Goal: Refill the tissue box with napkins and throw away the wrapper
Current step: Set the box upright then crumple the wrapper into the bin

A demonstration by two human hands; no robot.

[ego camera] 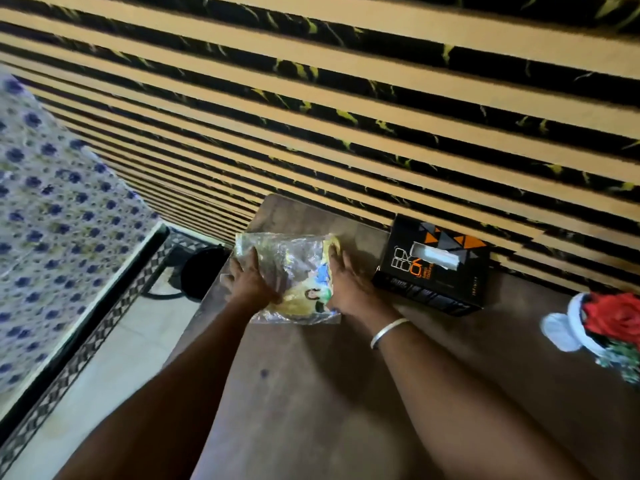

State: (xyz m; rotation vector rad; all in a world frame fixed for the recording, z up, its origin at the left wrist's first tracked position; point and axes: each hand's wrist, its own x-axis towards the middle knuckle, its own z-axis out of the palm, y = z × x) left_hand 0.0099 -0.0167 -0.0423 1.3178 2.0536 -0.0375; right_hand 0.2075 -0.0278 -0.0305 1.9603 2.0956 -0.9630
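A clear plastic wrapper (296, 268) with yellow and blue print lies flat on the brown table (311, 375), near its far left corner. My left hand (247, 278) rests on the wrapper's left side, fingers spread. My right hand (346, 282) presses its right edge. Whether napkins are inside the wrapper cannot be told. To the right stands a black tissue box (433, 268) with orange triangles, against the wall. White tissue shows in its top slot.
A red rose in white wrapping (602, 327) lies at the table's right edge. A black bin (204, 271) stands on the floor left of the table. A bed with blue-patterned cover (52, 220) fills the left. The striped wall (346, 116) is behind.
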